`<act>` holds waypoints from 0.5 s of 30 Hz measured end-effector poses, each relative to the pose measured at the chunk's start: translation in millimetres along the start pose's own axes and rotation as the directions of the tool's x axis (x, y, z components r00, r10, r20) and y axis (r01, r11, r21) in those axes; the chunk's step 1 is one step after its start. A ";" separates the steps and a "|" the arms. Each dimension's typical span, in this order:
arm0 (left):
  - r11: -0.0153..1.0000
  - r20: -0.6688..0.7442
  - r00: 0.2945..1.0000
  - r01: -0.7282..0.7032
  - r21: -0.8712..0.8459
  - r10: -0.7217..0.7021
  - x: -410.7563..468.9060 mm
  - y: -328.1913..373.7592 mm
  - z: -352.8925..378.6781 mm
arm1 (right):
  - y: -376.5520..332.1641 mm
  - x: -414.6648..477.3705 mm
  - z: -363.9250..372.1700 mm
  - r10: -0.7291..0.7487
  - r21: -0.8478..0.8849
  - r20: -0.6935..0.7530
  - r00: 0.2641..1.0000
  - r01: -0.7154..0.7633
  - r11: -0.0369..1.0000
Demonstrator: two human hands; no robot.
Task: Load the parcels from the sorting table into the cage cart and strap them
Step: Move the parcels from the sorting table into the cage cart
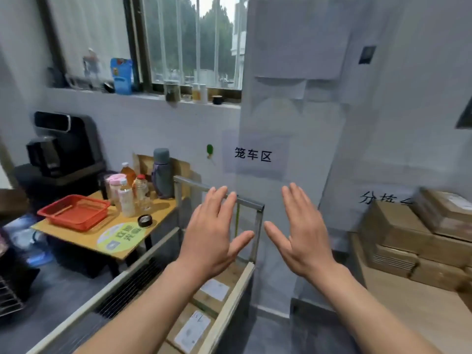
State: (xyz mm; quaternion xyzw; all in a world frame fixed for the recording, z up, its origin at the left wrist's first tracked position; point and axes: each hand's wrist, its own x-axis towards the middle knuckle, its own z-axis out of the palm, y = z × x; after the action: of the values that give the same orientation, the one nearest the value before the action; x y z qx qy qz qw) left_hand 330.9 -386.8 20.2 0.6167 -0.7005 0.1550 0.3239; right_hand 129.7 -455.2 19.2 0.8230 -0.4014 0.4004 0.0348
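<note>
Head view. Raised side by side in mid-frame: left hand [214, 233] and right hand [298, 231], both spread flat with fingers straight, gripping nothing and touching nothing. Just behind the left fingertips, the metal top rail of the cage cart [251, 203]. Below the left wrist and forearm, inside the cart's wooden side, a row of loaded parcels [195, 328]: brown cartons lying flat, white labels up. No strap to be seen anywhere. Well apart to the right of the right hand, stacked parcels [398, 236] two or three high on the sorting table [408, 310]. Left of the left hand, a small yellow table [84, 238] with a red basket [74, 212] and bottles [126, 198], no part of the job. Between and above the hands, a paper sign [252, 155] on the wall.

Handling, as a judgement only: corrugated cartons, so probably stiff, square-edged, dry and not slippery. Moderate weight at a guess. Contents unknown, so best treated as breakable. Best taken with both palms on opposite sides or with fingers hooked under the bottom edges. Top of the stack first, kept level, set down label up beside those already in the cart. Worth avoiding: lifting by tape or label, pressing in the top face, dragging a lower box out from under the pile
</note>
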 end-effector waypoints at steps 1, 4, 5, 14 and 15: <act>0.999 -0.013 0.999 -0.033 -0.017 0.033 17.9 22.6 11.0 | 23.2 1.0 -17.8 0.014 -0.031 -0.027 1.000 -0.015 0.999; 0.988 -0.037 0.992 -0.127 -0.092 0.124 65.7 91.9 44.5 | 88.7 -1.4 -71.4 0.070 -0.123 -0.087 0.994 -0.080 0.989; 0.981 -0.047 0.988 -0.154 -0.113 0.150 79.4 114.8 55.0 | 109.7 -4.6 -88.4 0.084 -0.155 -0.105 0.991 -0.099 0.983; 0.871 -0.066 0.924 -0.377 -0.314 0.376 145.8 294.5 148.0 | 254.7 -70.8 -213.3 0.240 -0.346 -0.262 0.935 -0.323 0.881; 0.857 -0.062 0.913 -0.400 -0.326 0.403 149.9 312.0 157.8 | 266.9 -80.9 -223.8 0.260 -0.368 -0.275 0.926 -0.351 0.861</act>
State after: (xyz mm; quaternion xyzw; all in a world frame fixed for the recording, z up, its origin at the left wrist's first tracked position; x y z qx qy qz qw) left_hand -15.9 -538.8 56.7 0.3944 -0.8308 0.0965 0.3806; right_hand -224.2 -499.5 44.6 0.6742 -0.5963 0.3942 0.1859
